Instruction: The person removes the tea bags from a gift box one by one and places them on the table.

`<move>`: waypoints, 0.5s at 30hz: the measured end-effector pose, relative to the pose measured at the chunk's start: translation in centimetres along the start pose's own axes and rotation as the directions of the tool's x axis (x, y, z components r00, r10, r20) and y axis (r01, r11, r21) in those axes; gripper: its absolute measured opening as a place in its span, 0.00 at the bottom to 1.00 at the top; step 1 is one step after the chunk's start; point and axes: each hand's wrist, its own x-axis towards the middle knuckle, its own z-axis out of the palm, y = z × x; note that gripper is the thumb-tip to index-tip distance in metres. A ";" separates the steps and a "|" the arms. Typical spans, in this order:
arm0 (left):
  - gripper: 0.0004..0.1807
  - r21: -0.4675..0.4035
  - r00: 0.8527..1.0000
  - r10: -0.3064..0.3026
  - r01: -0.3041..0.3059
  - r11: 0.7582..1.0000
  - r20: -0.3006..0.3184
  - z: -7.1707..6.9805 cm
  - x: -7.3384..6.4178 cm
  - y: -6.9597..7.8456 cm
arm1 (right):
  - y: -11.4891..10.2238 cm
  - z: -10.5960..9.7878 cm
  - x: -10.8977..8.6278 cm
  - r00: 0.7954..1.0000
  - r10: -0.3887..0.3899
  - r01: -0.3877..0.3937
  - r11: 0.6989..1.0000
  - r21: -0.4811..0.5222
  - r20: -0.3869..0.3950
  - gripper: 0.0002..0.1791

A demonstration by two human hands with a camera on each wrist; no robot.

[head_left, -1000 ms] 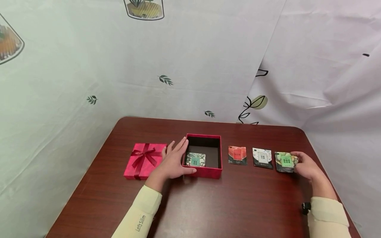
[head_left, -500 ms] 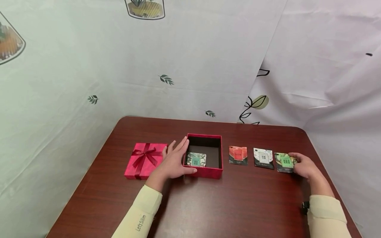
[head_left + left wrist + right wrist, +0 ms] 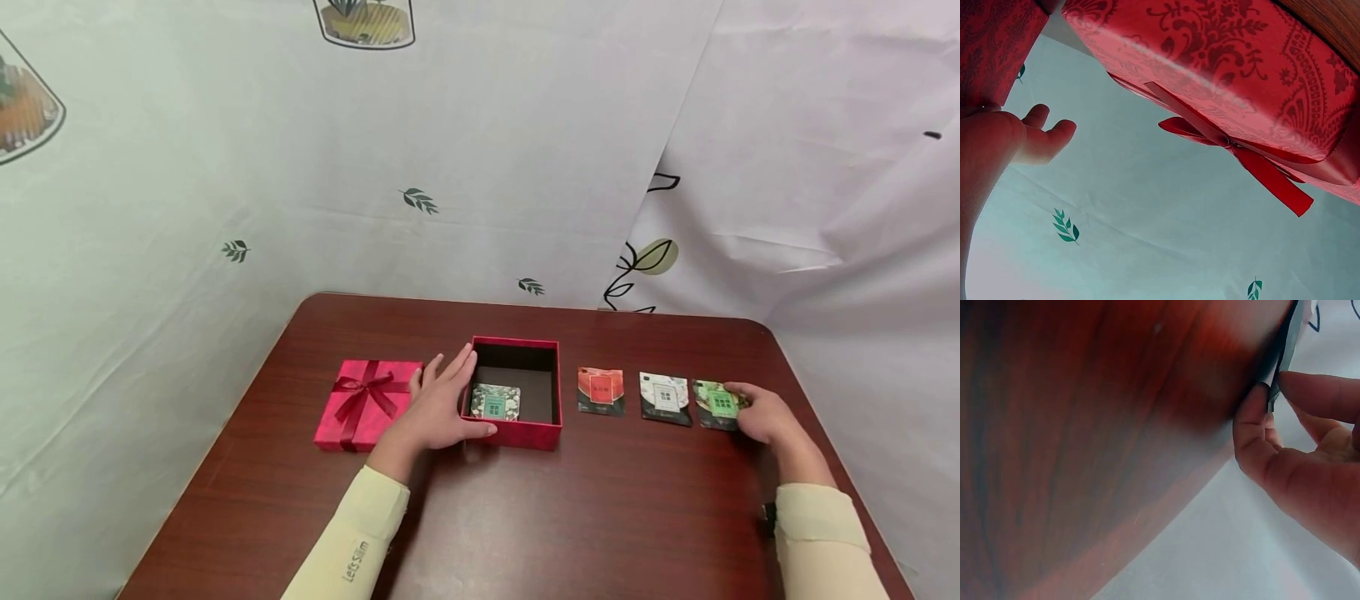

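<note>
Tabletop [image 3: 592, 508] bears a red box [image 3: 534, 435], sachet [image 3: 496, 402] inside; hands: left [image 3: 435, 414] splayed against it, right [image 3: 767, 419] pinching green packet [image 3: 715, 406].

- pale sheeting [image 3: 525, 150] hung behind and down both sides, kinda greenish on the left, pinkish on the right where it's pretty rumpled
- little green leaf prints [image 3: 418, 200], plus a cropped jar drawing [image 3: 365, 25] up top
- reddish-brown wood-grain table [image 3: 585, 525], rounded back corners, soft glare near the front

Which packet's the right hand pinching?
The bright green packet, rightmost in the row; the right hand isn't on the red packet, white packet or boxed packet.
</note>
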 end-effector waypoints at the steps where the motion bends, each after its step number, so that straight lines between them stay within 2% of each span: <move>1: 0.67 0.000 1.000 -0.001 0.001 1.000 0.001 0.0 0.0 0.0 | 0.0 0.0 0.0 1.000 -0.008 0.008 1.000 -0.012 -0.006 0.34; 7: 0.67 -0.013 1.000 -0.010 0.010 1.000 0.012 -0.1 0.1 0.1 | 0.2 0.1 -0.1 1.000 -0.004 0.003 0.999 -0.038 -0.031 0.33; 15: 0.66 0.000 1.000 -0.010 0.010 1.000 0.009 -0.1 0.0 0.0 | 0.3 0.1 -0.2 1.000 0.012 -0.013 0.998 -0.054 -0.017 0.34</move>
